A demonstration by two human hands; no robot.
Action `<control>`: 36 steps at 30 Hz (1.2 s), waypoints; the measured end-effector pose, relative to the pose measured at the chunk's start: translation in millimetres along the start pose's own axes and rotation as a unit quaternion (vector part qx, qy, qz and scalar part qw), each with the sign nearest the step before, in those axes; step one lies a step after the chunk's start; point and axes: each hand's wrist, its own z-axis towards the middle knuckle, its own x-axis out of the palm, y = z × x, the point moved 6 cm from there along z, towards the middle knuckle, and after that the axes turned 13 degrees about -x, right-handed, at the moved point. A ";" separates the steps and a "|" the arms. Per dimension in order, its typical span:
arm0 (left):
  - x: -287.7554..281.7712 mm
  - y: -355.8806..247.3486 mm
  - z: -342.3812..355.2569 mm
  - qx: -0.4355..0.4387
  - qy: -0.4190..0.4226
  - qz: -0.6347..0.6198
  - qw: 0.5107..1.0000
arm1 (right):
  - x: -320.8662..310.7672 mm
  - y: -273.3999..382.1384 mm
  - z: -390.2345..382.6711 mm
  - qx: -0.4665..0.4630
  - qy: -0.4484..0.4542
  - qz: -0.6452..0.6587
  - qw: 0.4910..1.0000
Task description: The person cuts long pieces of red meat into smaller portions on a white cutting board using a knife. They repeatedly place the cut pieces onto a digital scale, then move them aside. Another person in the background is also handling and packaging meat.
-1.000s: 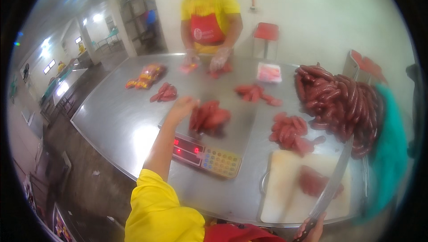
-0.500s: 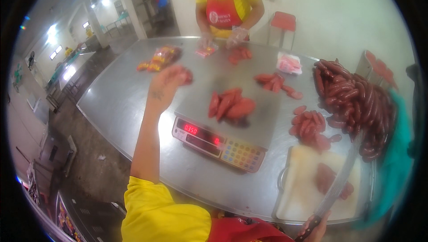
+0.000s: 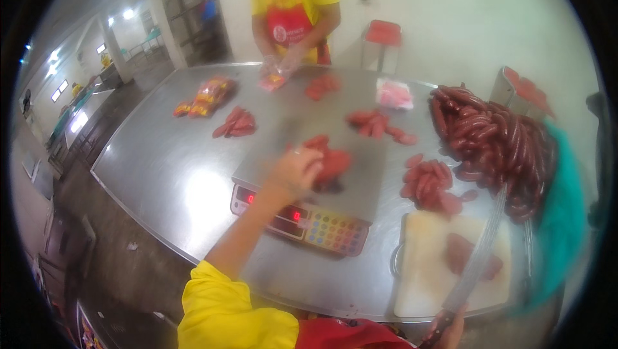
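Observation:
My left hand (image 3: pixel 295 170) reaches over the scale (image 3: pixel 302 223), its fingers curled against the left side of a pile of red sausage slices (image 3: pixel 333 164) on the scale's plate. At the lower right, my right hand (image 3: pixel 454 331) grips a long knife (image 3: pixel 475 260) by its dark handle. The blade slants up across a white cutting board (image 3: pixel 421 284), over several cut sausage pieces (image 3: pixel 461 251). Left of the scale lies another small pile of slices (image 3: pixel 235 122).
A big heap of whole sausages (image 3: pixel 496 140) covers the table's right side, beside a teal cloth (image 3: pixel 561 207). More slices (image 3: pixel 430 182) lie near the board. Filled packs (image 3: pixel 209 97) sit at the far left. Across the table, a gloved co-worker (image 3: pixel 293 14) handles a pack (image 3: pixel 273 81).
My left hand has let go of a handful of slices left of the scale and moved right, onto the pile on the scale. My right hand still holds the knife.

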 end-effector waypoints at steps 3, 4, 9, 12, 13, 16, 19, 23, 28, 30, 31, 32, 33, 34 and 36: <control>30.7 -21.6 -3.5 0.082 -0.056 0.156 0.983 | 0.8 2.9 -4.8 -0.007 -0.007 -0.020 1.000; 39.8 -21.0 0.1 0.058 -0.049 0.177 0.981 | 0.7 4.5 -6.9 -0.008 -0.012 -0.028 1.000; 40.1 -4.1 17.2 -0.056 0.014 0.053 0.997 | 2.6 6.6 -16.4 0.021 -0.023 0.005 1.000; 18.8 4.3 23.5 -0.091 0.044 -0.062 0.993 | 26.8 9.8 -5.2 0.008 0.125 0.025 0.992; 15.3 7.7 25.1 -0.120 0.074 -0.084 0.986 | 34.7 9.6 0.2 0.007 0.157 0.006 0.987; 4.4 11.8 28.7 -0.171 0.123 -0.130 0.969 | 79.9 5.5 4.0 0.088 0.352 0.048 0.930; -5.2 8.7 34.7 -0.139 0.121 -0.109 0.977 | 129.6 1.9 1.8 0.138 0.449 0.017 0.883; -10.5 6.9 44.1 -0.053 0.108 -0.081 0.989 | 182.7 4.2 -4.3 0.161 0.514 -0.032 0.842; -13.1 5.0 52.0 0.010 0.099 -0.041 0.994 | 205.3 3.6 -11.4 0.177 0.541 -0.051 0.820; -12.1 1.2 51.6 -0.015 0.137 -0.064 0.988 | 209.4 2.0 -13.4 0.199 0.551 -0.050 0.809; -11.3 -2.0 50.3 -0.035 0.160 -0.079 0.983 | 213.9 2.6 -14.3 0.204 0.559 -0.038 0.802; -10.5 -6.6 48.8 -0.049 0.177 -0.071 0.980 | 220.6 4.0 -15.2 0.214 0.572 -0.020 0.791; -9.0 -11.0 46.9 -0.072 0.197 -0.068 0.975 | 226.4 4.7 -15.8 0.227 0.579 -0.010 0.783; -6.8 -16.5 45.5 -0.094 0.212 -0.087 0.969 | 235.2 6.8 -17.3 0.227 0.594 0.009 0.772; -6.7 -34.6 46.6 -0.050 0.186 -0.056 0.980 | 249.8 8.9 -19.3 0.230 0.609 0.025 0.759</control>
